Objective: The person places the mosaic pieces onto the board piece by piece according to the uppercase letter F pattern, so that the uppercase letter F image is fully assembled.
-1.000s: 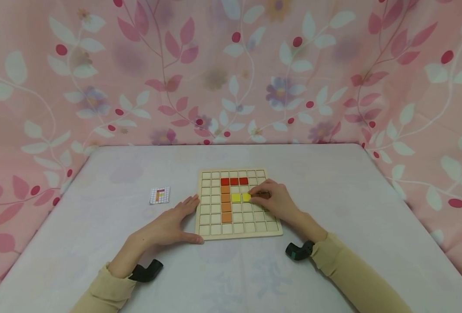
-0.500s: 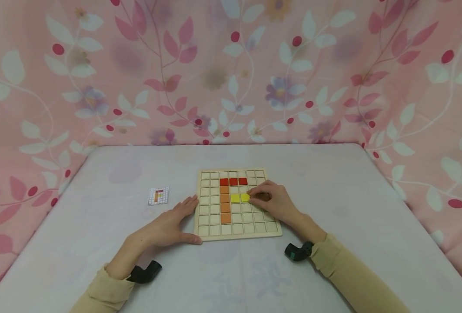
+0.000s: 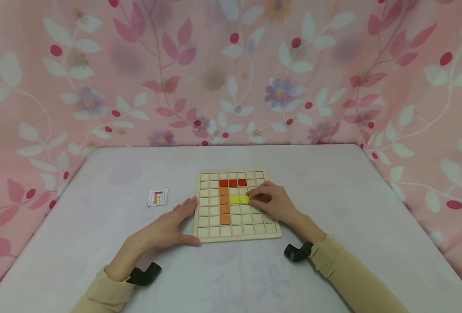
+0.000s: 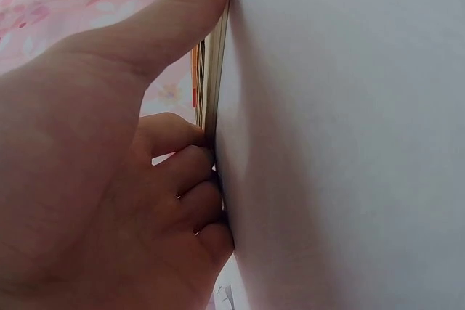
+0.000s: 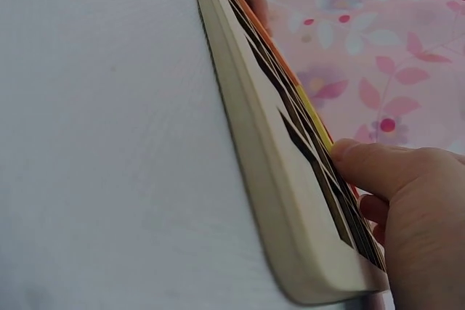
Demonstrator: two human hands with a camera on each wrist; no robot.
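Observation:
A square wooden grid board (image 3: 253, 228) lies flat on the table, its cells holding a row of red tiles (image 3: 232, 183), a column of orange tiles (image 3: 224, 209) and two yellow tiles (image 3: 234, 199). My left hand (image 3: 163, 228) rests at the board's left side, fingertips near its edge and thumb at the near left corner. In the left wrist view its fingers touch the board edge (image 4: 211, 85). Thumb and index finger of my right hand (image 3: 274, 201) pinch the right-hand yellow tile (image 3: 244, 199), which lies in its cell. Its right edge is hidden by the fingertips.
A small card (image 3: 157, 198) printed with a coloured grid pattern lies left of the board. White cloth covers the table (image 3: 317, 169), and a pink floral curtain (image 3: 215, 78) hangs behind it. Both wrists carry a black camera (image 3: 146, 274).
The right-hand yellow tile has shifted slightly left, closer against the other yellow one, with my right fingers still on it. My left hand stays at the board's edge.

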